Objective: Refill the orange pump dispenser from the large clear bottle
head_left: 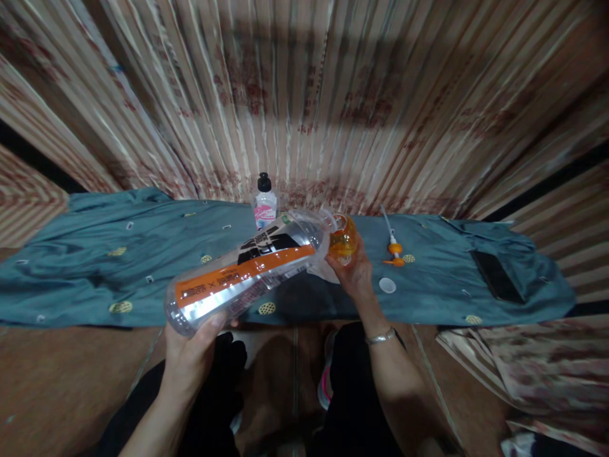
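My left hand (pixel 193 349) is closed around the bottom end of a large clear bottle (pixel 252 270) with an orange, black and white label. The bottle is tilted, its neck pointing to the right. My right hand (pixel 354 273) grips a small amber container (pixel 345 238) right at the mouth of the bottle. Whether the two mouths touch, I cannot tell. Beneath them lies something white and thin, like a tissue (pixel 323 271), partly hidden. To the right, an orange pump head (pixel 394 249) with a clear tube rests on the cloth, near a small white disc (pixel 387 285).
A small bottle (pixel 265 206) with a black cap and pink label stands upright behind the large one. A dark phone (pixel 497 276) lies at the right. Blue-green patterned cloth (pixel 95 260) covers the narrow table, and a striped curtain (pixel 304 95) hangs directly behind it.
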`<state>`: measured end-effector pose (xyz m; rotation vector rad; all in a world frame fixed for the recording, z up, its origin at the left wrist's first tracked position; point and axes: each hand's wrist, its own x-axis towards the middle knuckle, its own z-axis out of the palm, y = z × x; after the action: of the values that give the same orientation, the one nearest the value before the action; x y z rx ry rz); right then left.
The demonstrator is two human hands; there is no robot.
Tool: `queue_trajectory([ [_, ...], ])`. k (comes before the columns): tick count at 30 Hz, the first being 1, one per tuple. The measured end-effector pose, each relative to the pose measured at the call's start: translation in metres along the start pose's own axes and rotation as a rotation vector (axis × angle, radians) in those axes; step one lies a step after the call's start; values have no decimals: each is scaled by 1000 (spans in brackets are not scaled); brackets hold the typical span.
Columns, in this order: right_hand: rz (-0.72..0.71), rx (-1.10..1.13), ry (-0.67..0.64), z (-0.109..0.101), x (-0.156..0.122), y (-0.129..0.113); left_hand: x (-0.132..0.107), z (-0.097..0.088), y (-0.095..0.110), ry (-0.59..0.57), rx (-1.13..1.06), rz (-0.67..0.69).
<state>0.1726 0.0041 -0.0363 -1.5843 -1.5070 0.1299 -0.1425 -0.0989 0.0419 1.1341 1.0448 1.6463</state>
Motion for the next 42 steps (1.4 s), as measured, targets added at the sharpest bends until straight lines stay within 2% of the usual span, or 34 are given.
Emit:
queue_trajectory([
  [8,4,24,-2,-4,-1,-7,-1,7,0,2,34,10],
  [18,13,42,18,-5,0,-5,-2,15,5,12,57,18],
  [31,-26,16,42,-2,0,-5,0,10,4,6,19,-4],
  [42,6,54,-2,-3,1,-7,1,4,4,41,-9,-46],
])
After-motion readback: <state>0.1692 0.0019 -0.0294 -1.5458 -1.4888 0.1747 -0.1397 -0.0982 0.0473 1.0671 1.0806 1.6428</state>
